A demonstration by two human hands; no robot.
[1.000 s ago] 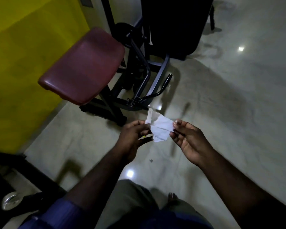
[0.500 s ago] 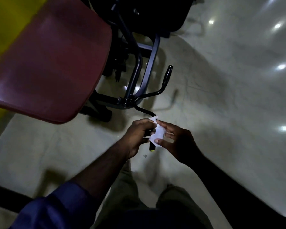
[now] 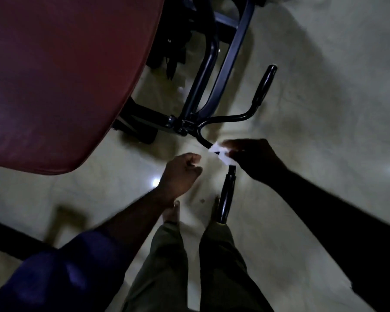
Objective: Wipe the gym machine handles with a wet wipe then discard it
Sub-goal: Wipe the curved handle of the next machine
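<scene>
A black curved handlebar (image 3: 225, 119) sticks out from the gym machine frame, with one black grip (image 3: 263, 85) at the far right and another black grip (image 3: 226, 195) pointing toward me. My right hand (image 3: 254, 158) holds a white wet wipe (image 3: 222, 154) wrapped round the bar just above the near grip. My left hand (image 3: 181, 174) hovers to the left of the bar with its fingers curled, holding nothing that I can see.
A large dark red padded seat (image 3: 61, 82) fills the upper left, close over the bar's joint. Dark frame tubes (image 3: 232, 48) run up behind. Pale glossy floor (image 3: 324, 109) spreads to the right. My legs and feet (image 3: 173, 212) stand right below the near grip.
I have stepped closer and leaned over the machine. The wipe went from both hands to my right hand alone, now pressed round the bar. My left hand has let go and drawn back.
</scene>
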